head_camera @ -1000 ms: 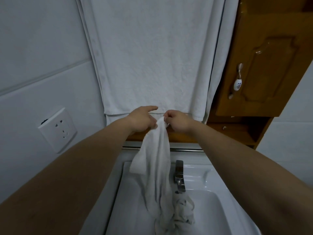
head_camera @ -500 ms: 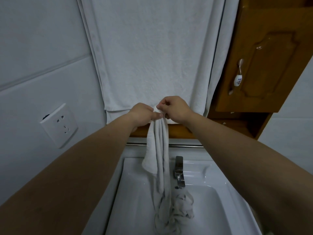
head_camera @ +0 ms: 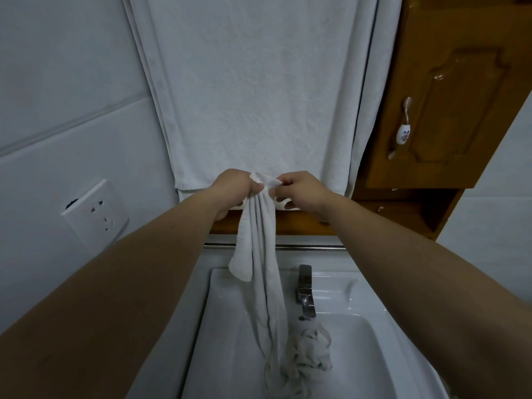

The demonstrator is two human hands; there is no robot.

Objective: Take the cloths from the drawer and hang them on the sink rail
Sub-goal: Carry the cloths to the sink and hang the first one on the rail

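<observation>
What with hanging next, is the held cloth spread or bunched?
Bunched: the cloth hangs in folds from the left hand; the right hand pinches its top.

place: home bathroom | shown by: sink (head_camera: 359, 335), faucet (head_camera: 305, 292), hanging towel (head_camera: 259, 96)

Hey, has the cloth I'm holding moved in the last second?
Yes, slightly upward. The cloth rose: its folded corner hangs nearer the sink rail, and the left hand and right hand gripping it now reach the bottom edge of the hanging towel.
</observation>
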